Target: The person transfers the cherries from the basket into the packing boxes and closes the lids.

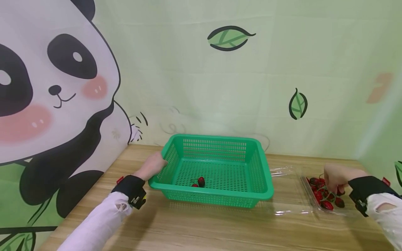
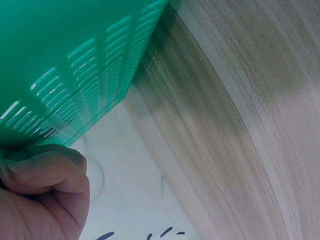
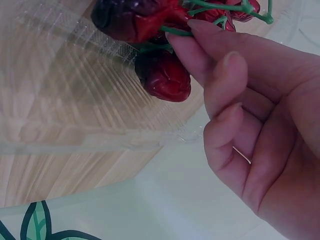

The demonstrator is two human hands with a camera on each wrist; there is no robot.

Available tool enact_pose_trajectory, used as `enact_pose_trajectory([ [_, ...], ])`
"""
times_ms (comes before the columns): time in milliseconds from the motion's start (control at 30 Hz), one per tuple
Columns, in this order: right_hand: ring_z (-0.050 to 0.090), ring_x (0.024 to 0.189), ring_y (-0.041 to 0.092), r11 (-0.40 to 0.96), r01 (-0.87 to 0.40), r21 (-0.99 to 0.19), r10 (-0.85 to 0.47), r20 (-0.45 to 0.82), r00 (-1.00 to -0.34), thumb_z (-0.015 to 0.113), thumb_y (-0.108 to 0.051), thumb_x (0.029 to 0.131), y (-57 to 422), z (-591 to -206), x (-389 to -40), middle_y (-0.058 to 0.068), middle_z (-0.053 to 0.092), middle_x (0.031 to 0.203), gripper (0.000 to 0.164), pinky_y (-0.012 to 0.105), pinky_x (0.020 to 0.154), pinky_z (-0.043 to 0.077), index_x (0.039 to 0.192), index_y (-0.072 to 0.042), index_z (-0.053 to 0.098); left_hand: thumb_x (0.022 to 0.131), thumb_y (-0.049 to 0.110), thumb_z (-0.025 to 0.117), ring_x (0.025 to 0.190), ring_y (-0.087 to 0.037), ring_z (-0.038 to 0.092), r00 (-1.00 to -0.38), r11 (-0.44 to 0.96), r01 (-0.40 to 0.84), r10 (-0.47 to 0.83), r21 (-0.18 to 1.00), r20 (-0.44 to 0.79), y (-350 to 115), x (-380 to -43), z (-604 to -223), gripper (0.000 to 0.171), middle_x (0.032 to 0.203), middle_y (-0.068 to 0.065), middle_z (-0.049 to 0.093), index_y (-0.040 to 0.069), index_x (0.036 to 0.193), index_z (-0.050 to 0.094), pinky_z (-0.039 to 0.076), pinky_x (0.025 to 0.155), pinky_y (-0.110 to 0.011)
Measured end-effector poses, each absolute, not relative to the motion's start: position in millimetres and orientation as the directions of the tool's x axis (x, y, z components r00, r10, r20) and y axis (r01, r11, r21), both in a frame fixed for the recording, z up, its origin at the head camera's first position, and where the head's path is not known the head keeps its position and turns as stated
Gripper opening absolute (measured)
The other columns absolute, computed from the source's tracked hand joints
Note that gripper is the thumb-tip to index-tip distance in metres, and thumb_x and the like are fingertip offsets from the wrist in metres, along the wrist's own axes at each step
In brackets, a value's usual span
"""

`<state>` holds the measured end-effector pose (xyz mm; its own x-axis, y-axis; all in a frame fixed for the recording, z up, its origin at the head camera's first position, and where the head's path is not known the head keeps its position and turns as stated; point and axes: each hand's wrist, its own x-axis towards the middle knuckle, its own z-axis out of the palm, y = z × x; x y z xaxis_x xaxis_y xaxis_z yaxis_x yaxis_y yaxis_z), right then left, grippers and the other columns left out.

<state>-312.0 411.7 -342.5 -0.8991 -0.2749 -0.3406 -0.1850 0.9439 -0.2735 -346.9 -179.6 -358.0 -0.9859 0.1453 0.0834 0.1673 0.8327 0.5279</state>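
Observation:
My left hand [image 1: 151, 165] grips the left rim of a green plastic basket [image 1: 210, 200]. In the left wrist view, the curled fingers [image 2: 55, 172] lie against its slotted wall. A few dark red cherries [image 1: 201, 181] with thin stems lie inside the basket near its front wall. At the right, my right hand [image 1: 340, 176] is over a transparent plastic box [image 1: 309, 195] of red cherries [image 1: 327, 205]. Thumb and index finger pinch a green stem [image 3: 177, 32] in the right wrist view, while the other fingers stay curled. A dark red cherry [image 3: 167, 77] hangs just below the fingertips.
The box's see-through lid [image 1: 290, 195] lies folded out toward the basket, on the wooden table [image 1: 201, 230]. Behind the table hangs a pale green cloth [image 1: 188, 87] with a printed panda and leaves; it also borders both sides.

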Motion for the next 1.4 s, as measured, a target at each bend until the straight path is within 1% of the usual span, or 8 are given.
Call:
enact_pose_trajectory([
  [267, 0.049, 0.045, 0.004, 0.947, -0.174, -0.272, -0.266, -0.354, -0.897, 0.069, 0.013, 0.076, 409.6, -342.6, -310.7, -0.001, 0.063, 0.058, 0.02, 0.015, 0.046, 0.035, 0.067, -0.005, 0.071, 0.089, 0.002, 0.053, 0.067, -0.02, 0.053, -0.991, 0.834, 0.133, 0.118, 0.536, 0.061, -178.8, -347.1, -358.9, 0.004, 0.077, -0.007, 0.05, -0.001, 0.086, 0.054, 0.047, 0.059, -0.028],
  [367, 0.049, 0.045, 0.004, 0.943, -0.172, -0.284, -0.27, -0.357, -0.894, 0.068, 0.013, 0.075, 410.1, -342.9, -310.2, -0.001, 0.061, 0.056, 0.02, 0.015, 0.046, 0.034, 0.066, -0.004, 0.07, 0.09, 0.002, 0.054, 0.066, -0.019, 0.053, -0.992, 0.839, 0.127, 0.114, 0.529, 0.057, -178.4, -346.6, -358.3, 0.006, 0.076, -0.007, 0.05, 0.0, 0.085, 0.054, 0.047, 0.058, -0.028],
  [600, 0.051, 0.045, 0.004, 0.933, -0.161, -0.322, -0.275, -0.352, -0.895, 0.066, 0.013, 0.077, 410.2, -340.5, -308.5, 0.0, 0.064, 0.056, 0.02, 0.016, 0.046, 0.034, 0.067, -0.003, 0.072, 0.089, 0.002, 0.054, 0.065, -0.018, 0.05, -0.988, 0.847, 0.151, 0.133, 0.509, 0.072, -176.7, -342.0, -355.0, 0.011, 0.074, -0.005, 0.048, 0.003, 0.079, 0.051, 0.044, 0.057, -0.026],
  [800, 0.045, 0.045, 0.003, 0.923, -0.161, -0.348, -0.283, -0.336, -0.898, 0.06, 0.015, 0.072, 410.9, -340.1, -305.7, -0.005, 0.054, 0.051, 0.025, 0.017, 0.046, 0.032, 0.058, -0.005, 0.064, 0.09, 0.002, 0.053, 0.066, -0.019, 0.051, -0.99, 0.848, 0.142, 0.131, 0.511, 0.059, -176.6, -342.2, -353.7, 0.008, 0.075, -0.006, 0.048, 0.001, 0.082, 0.053, 0.045, 0.059, -0.027],
  [867, 0.045, 0.046, 0.004, 0.922, -0.151, -0.357, -0.279, -0.339, -0.898, 0.062, 0.015, 0.074, 410.6, -338.6, -305.5, -0.006, 0.053, 0.052, 0.024, 0.018, 0.047, 0.034, 0.06, -0.004, 0.065, 0.09, 0.001, 0.053, 0.066, -0.019, 0.05, -0.989, 0.847, 0.15, 0.136, 0.51, 0.064, -176.8, -343.1, -353.9, 0.009, 0.075, -0.006, 0.048, 0.002, 0.081, 0.052, 0.044, 0.058, -0.026],
  [967, 0.048, 0.047, 0.005, 0.923, -0.135, -0.36, -0.266, -0.346, -0.9, 0.067, 0.013, 0.078, 410.5, -335.2, -306.6, -0.004, 0.058, 0.054, 0.02, 0.018, 0.048, 0.039, 0.066, -0.002, 0.07, 0.09, 0.001, 0.053, 0.065, -0.018, 0.05, -0.988, 0.843, 0.156, 0.142, 0.515, 0.067, -177.3, -343.9, -354.1, 0.01, 0.074, -0.005, 0.047, 0.003, 0.08, 0.05, 0.043, 0.057, -0.025],
  [1200, 0.047, 0.047, 0.005, 0.928, -0.16, -0.335, -0.284, -0.362, -0.888, 0.064, 0.012, 0.079, 408.6, -330.2, -312.1, -0.003, 0.058, 0.054, 0.02, 0.019, 0.048, 0.031, 0.066, -0.003, 0.071, 0.089, 0.001, 0.052, 0.065, -0.018, 0.05, -0.987, 0.842, 0.162, 0.145, 0.515, 0.073, -178.6, -345.1, -356.2, 0.01, 0.074, -0.006, 0.048, 0.004, 0.079, 0.05, 0.043, 0.057, -0.025],
  [1400, 0.055, 0.046, 0.005, 0.93, -0.174, -0.323, -0.288, -0.349, -0.892, 0.071, 0.008, 0.083, 406.0, -325.6, -314.2, 0.002, 0.066, 0.058, 0.014, 0.019, 0.047, 0.033, 0.072, -0.001, 0.073, 0.088, 0.002, 0.053, 0.065, -0.019, 0.051, -0.987, 0.841, 0.163, 0.144, 0.516, 0.078, -179.1, -346.0, -358.1, 0.009, 0.074, -0.006, 0.049, 0.003, 0.079, 0.051, 0.044, 0.057, -0.026],
])
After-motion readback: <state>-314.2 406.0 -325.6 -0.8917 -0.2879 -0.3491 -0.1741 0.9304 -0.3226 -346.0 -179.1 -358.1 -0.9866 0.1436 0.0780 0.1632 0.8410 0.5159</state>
